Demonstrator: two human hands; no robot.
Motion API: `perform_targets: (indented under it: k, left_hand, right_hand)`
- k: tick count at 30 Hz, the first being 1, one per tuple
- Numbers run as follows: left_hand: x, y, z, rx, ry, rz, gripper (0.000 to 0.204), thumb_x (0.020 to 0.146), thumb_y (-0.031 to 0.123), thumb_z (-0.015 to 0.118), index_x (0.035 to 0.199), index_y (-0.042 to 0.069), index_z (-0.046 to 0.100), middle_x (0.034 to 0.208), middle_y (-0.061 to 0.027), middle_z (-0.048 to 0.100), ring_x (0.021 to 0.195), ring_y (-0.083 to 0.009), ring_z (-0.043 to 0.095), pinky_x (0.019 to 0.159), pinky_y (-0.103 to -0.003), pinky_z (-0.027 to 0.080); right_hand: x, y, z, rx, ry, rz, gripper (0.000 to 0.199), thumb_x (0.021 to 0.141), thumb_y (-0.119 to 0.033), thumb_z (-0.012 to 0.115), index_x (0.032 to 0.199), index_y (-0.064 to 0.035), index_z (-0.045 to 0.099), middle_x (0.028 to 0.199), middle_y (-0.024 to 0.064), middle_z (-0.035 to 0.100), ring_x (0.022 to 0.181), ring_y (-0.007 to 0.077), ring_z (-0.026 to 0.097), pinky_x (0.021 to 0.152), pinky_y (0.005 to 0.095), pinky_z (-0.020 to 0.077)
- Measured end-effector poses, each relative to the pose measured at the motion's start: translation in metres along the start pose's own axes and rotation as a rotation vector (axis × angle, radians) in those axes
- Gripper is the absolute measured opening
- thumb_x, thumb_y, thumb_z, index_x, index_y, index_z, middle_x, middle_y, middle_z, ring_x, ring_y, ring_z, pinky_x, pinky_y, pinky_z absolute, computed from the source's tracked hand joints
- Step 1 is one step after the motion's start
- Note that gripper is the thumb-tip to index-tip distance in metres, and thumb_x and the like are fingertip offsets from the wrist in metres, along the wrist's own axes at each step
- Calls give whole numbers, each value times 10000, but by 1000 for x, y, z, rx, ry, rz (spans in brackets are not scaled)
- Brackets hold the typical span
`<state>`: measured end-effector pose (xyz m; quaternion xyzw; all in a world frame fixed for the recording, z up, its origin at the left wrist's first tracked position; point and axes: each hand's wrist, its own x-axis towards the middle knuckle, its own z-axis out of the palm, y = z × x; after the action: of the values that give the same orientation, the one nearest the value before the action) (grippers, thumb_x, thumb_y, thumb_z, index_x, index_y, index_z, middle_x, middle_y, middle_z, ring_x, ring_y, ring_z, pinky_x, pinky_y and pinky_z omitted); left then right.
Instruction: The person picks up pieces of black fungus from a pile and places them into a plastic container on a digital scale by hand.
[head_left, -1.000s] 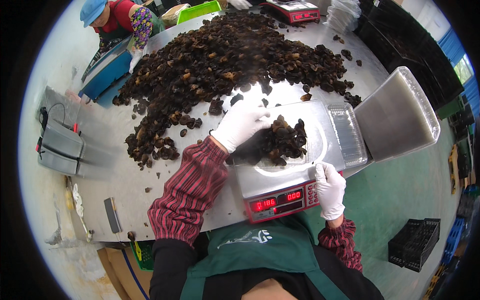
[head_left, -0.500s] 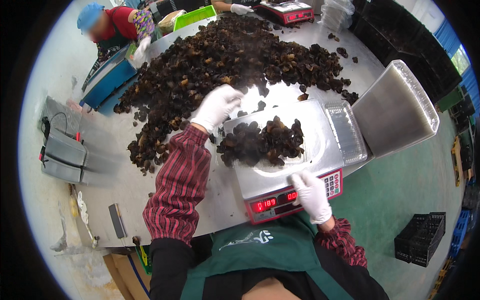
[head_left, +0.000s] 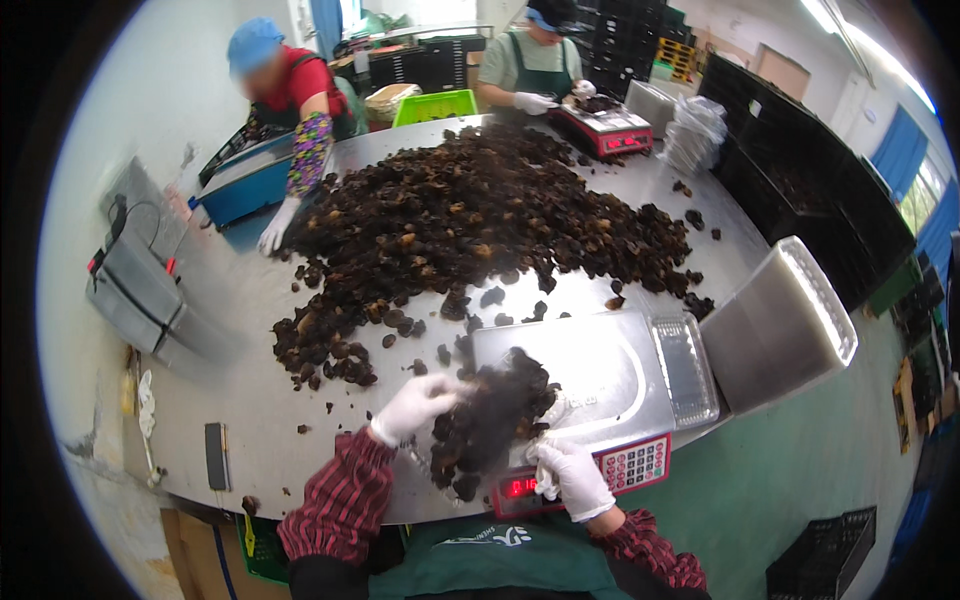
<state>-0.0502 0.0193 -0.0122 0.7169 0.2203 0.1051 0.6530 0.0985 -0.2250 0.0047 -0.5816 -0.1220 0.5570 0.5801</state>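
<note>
A clear plastic bag of dark dried mushrooms [head_left: 490, 425] hangs over the near edge of the scale's steel pan [head_left: 610, 365], blurred by motion. My left hand [head_left: 415, 405], in a white glove, grips the bag's left side. My gloved right hand [head_left: 572, 480] holds its lower right corner, just above the scale's red display [head_left: 520, 487] and beside the keypad [head_left: 640, 462]. A large heap of the same dark mushrooms [head_left: 480, 220] covers the steel table [head_left: 250, 400] beyond the scale.
A clear plastic tray [head_left: 685, 370] and a steel box [head_left: 780, 325] sit right of the scale. A grey machine [head_left: 140, 290] stands at left. Two other people work at a blue scale [head_left: 245, 185] and a red scale [head_left: 605, 130]. Black crates [head_left: 830, 200] line the right.
My left hand came back from the heap to the bag. Both hands took hold of the mushroom bag and pulled it off the pan's middle toward me.
</note>
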Motion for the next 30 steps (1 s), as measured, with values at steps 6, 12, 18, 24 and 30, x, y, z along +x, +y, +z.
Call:
perform_targets:
  k: [6, 12, 18, 24, 30]
  left_hand:
    - [-114, -63, -14, -471, 692, -10, 82, 894, 71, 585, 812, 65, 585, 796, 53, 548, 741, -21, 465, 677, -182, 388]
    - [-219, -126, -105, -334, 1219, 130, 77, 914, 82, 542, 840, 84, 564, 819, 38, 550, 786, -48, 511, 728, -215, 426]
    - [-251, -167, -211, -384, 1550, 165, 79, 922, 100, 559, 849, 76, 579, 793, 26, 548, 742, -67, 496, 683, -238, 405]
    - [-200, -230, -328, -503, 1700, 123, 70, 888, 92, 581, 821, 82, 563, 740, 35, 522, 683, -75, 474, 633, -249, 395]
    - [-140, -214, -408, -341, 1888, 21, 399, 922, 158, 605, 1297, 35, 550, 1169, -146, 630, 1114, -282, 583, 911, -427, 481]
  right_hand:
    - [3, -13, 52, -205, -119, 39, 279, 958, -199, 527, 1037, 44, 640, 568, 27, 553, 420, 80, 485, 382, 201, 340]
    - [9, -15, 59, -222, -167, 24, 262, 965, -183, 523, 1040, 35, 647, 662, 13, 553, 479, 62, 471, 441, 186, 394]
    - [17, -18, 49, -241, -57, -38, 276, 971, -162, 485, 1002, 44, 666, 570, 14, 529, 435, 61, 435, 397, 199, 318]
    - [17, -32, 49, -269, 136, -125, 287, 973, -180, 493, 982, 44, 673, 525, 4, 503, 412, 61, 417, 388, 196, 303]
    - [16, -60, 11, -313, 435, -352, 220, 933, -135, 560, 969, 52, 669, 689, 40, 602, 484, 72, 482, 420, 209, 361]
